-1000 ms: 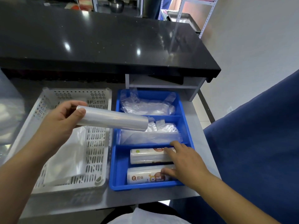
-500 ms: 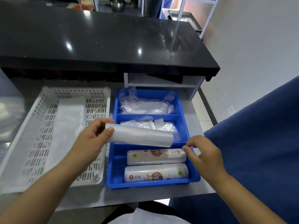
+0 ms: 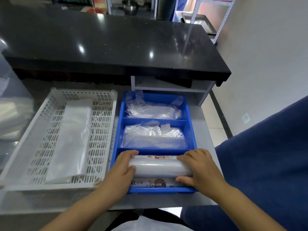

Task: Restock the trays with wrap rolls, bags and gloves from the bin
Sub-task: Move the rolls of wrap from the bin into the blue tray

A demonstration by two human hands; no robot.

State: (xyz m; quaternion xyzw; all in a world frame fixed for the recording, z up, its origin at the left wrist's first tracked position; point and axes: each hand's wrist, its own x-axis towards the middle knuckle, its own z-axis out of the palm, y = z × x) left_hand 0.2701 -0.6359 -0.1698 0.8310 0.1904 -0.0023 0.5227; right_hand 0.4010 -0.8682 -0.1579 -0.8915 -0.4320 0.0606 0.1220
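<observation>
A blue tray (image 3: pixel 119 130) with three compartments lies on the grey table. A clear wrap roll (image 3: pixel 158 167) lies across its nearest compartment, on top of two printed wrap rolls (image 3: pixel 155 183). My left hand (image 3: pixel 123 167) grips the roll's left end and my right hand (image 3: pixel 198 167) grips its right end. Clear plastic bags (image 3: pixel 153 136) fill the middle compartment. More crumpled clear plastic (image 3: pixel 150 109) fills the far one. Left of the tray stands a white perforated bin (image 3: pixel 103 130) with a flat white plastic pack (image 3: pixel 70 139) inside.
A black countertop (image 3: pixel 116 40) overhangs the table's far side, with a white shelf unit (image 3: pixel 166 87) beneath it just behind the tray. A blue fabric surface (image 3: pixel 266 164) rises at the right. Stacked clear plastic (image 3: pixel 10 114) lies at the far left.
My left hand carried the clear roll from over the white bin to the blue tray's near compartment. My right hand moved from the printed rolls to the clear roll's right end.
</observation>
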